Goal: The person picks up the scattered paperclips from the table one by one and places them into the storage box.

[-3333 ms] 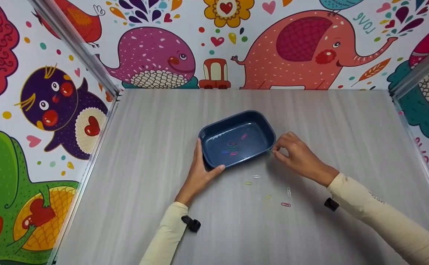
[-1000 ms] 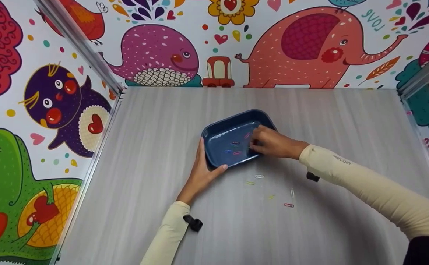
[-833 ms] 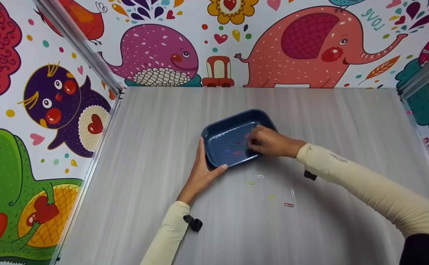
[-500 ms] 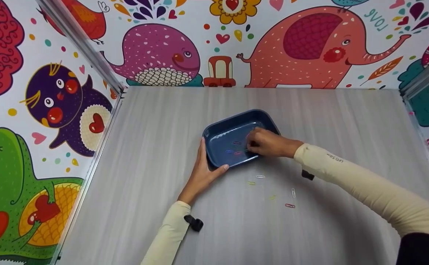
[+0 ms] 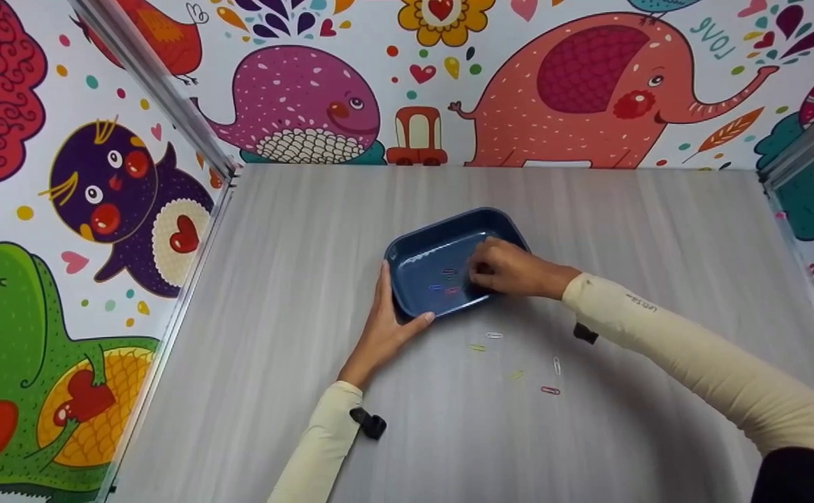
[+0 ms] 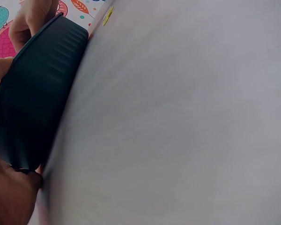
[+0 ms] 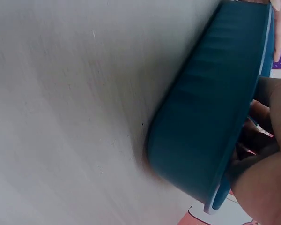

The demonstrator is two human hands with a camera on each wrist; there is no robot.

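Note:
A dark blue rectangular tray (image 5: 424, 241) stands at an angle on the table. My left hand (image 5: 382, 332) grips its near left corner, thumb at the near rim and fingers along the left side. My right hand (image 5: 508, 269) reaches over the right rim, curled fingers low inside the tray, pinching what appears to be a small paper clip, mostly hidden. Inside lie a blue paper clip (image 5: 435, 288), a pink paper clip (image 5: 452, 290) and a dark paper clip (image 5: 450, 270). In the right wrist view, the tray's wall (image 7: 203, 112) partly covers the fingers.
Several loose paper clips lie on the table before the tray: a white clip (image 5: 494, 335), a yellow clip (image 5: 477, 347), another yellow clip (image 5: 516, 375), an upright-lying white clip (image 5: 557, 365) and a red clip (image 5: 550, 390). Cartoon-printed walls (image 5: 302, 105) enclose the table.
My right hand has moved from outside the tray's right edge, where it pinched a greenish clip, to inside the tray. A pink clip there is now covered. My left hand keeps its place.

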